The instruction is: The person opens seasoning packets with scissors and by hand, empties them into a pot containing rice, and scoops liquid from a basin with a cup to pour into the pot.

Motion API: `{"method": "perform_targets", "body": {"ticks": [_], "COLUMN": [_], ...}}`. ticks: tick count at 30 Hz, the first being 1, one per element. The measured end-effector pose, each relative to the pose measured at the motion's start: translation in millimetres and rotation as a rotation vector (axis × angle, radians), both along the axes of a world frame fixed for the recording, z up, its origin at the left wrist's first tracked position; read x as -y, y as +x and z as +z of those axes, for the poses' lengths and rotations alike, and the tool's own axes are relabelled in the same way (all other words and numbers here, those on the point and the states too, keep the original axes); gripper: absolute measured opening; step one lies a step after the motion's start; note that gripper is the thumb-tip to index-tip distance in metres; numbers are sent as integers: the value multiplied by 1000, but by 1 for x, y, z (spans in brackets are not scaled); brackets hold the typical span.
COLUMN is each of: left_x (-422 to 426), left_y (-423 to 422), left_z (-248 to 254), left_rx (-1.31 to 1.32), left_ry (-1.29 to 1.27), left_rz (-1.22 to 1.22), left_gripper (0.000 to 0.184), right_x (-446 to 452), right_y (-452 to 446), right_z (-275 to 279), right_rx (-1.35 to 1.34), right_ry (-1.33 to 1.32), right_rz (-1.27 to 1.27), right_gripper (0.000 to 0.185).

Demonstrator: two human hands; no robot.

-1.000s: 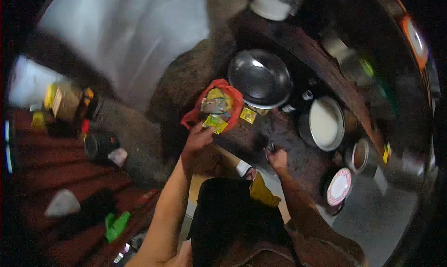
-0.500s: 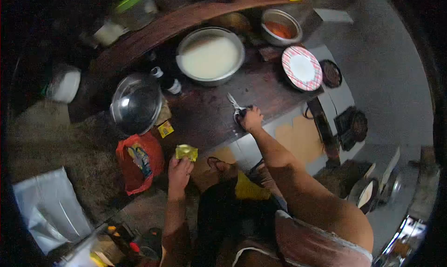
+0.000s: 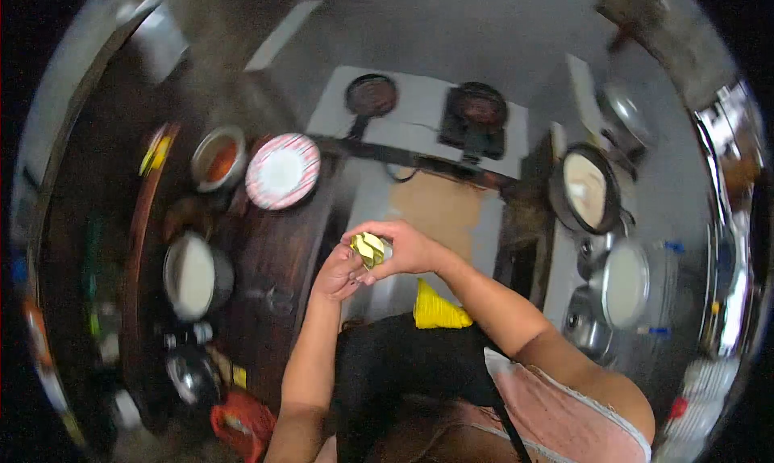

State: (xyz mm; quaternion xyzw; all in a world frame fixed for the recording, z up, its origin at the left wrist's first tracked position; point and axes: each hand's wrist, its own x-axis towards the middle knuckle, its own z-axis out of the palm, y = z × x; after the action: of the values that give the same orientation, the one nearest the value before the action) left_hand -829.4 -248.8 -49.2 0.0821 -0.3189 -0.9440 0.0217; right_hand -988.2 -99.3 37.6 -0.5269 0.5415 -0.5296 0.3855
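In front of my body, both hands are together on a small yellow foil packet point(image 3: 369, 249) with pale yellow showing on its top. My left hand point(image 3: 337, 273) pinches its left side. The fingers of my right hand point(image 3: 409, 248) curl around the other side. On the dark wooden table to the left lies a blurred pair of scissors point(image 3: 278, 300), apart from both hands. Beyond them is a plate with a pink-and-white rim point(image 3: 282, 173).
A pot of white liquid point(image 3: 193, 277) and a pot with red contents point(image 3: 219, 163) stand at left. Ahead are two dark round pans point(image 3: 372, 97) on a white surface. To the right are a black pan with pale batter point(image 3: 587, 190) and another bowl of white liquid point(image 3: 626, 284).
My view has swung to the right. My right hand has let go of the scissors and joined my left hand at the yellow packet.
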Motion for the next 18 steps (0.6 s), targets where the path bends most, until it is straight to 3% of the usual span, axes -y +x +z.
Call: {"method": "perform_targets", "body": {"ticks": [1, 7, 10, 12, 14, 15, 16, 18], "left_x": [-8, -89, -133, -157, -186, -193, -201, -231], "left_y": [-34, -210, -293, -339, -392, -424, -452, -509], "left_z": [-2, -30, -45, -32, -25, -30, -31, -7], "left_rx": [26, 34, 51, 90, 209, 182, 161, 221], "left_ry": [-4, 177, 250, 170, 50, 112, 181, -14], "left_rz": [-113, -497, -701, -749, -716, -789, -857, -878], "left_gripper": [63, 57, 56, 53, 49, 34, 21, 17], "right_x": [-21, -142, -190, -222, -246, -270, -290, -328], "right_y": [-22, -136, -181, -200, -221, -229, -233, -225], "right_z": [-7, 5, -19, -22, -36, -39, -59, -73], "right_rx": [79, 4, 25, -28, 97, 104, 102, 214], "right_ry": [-3, 25, 34, 63, -71, 40, 77, 145], "right_rz": [-93, -510, -725, -847, -1063, -1113, -1251, -1485], "right_gripper": [73, 71, 72, 78, 88, 92, 88, 79]}}
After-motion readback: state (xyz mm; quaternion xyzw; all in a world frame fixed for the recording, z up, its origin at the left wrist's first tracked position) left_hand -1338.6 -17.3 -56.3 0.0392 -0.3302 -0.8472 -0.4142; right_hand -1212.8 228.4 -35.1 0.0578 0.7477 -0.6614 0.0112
